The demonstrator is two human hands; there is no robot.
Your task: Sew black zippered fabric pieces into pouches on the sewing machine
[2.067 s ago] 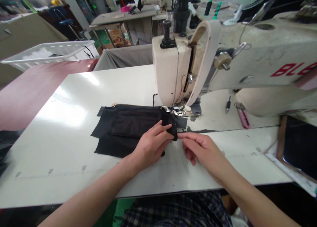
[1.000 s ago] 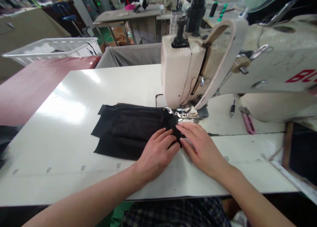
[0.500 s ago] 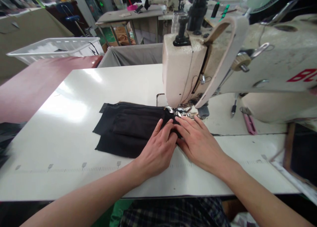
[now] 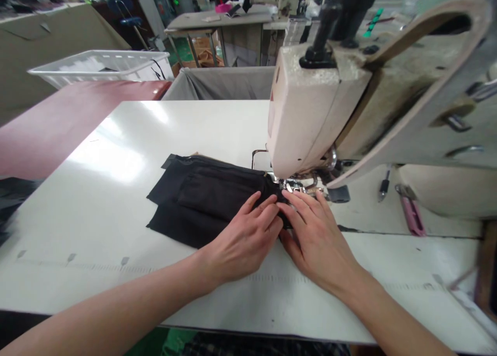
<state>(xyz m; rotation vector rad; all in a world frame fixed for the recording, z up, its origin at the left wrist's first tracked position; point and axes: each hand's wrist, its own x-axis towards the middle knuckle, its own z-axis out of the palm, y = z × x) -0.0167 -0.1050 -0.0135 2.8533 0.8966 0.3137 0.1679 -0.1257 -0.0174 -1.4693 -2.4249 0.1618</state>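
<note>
The white surface (image 4: 209, 125) stretched beneath everything, smooth and glossy, so cloth would probably have slid over it with little drag. The sewing machine (image 4: 310, 113) stood on its right side. The black fabric piece (image 4: 212, 190) lay flat on the surface to the left of the machine's head, its right end at the needle area, partly covered by fingers. It looked light, thin and limp, layered with a stitched panel, likely to pucker or shift if pulled from one point, yet hardly fragile. The left hand (image 4: 246, 239) lay on its near right part, fingers spread and slightly bent; the right hand (image 4: 318, 239) touched the right end, fingers together and thumb lower. Whether either pinched the cloth could not be told. Flat fingertips near that end seemed the best hold, clear of the needle. The zipper (image 4: 229, 164) along the far edge was probably stiffer than the cloth. The small metal presser foot (image 4: 289, 186) sat just beyond the fingertips.
</note>
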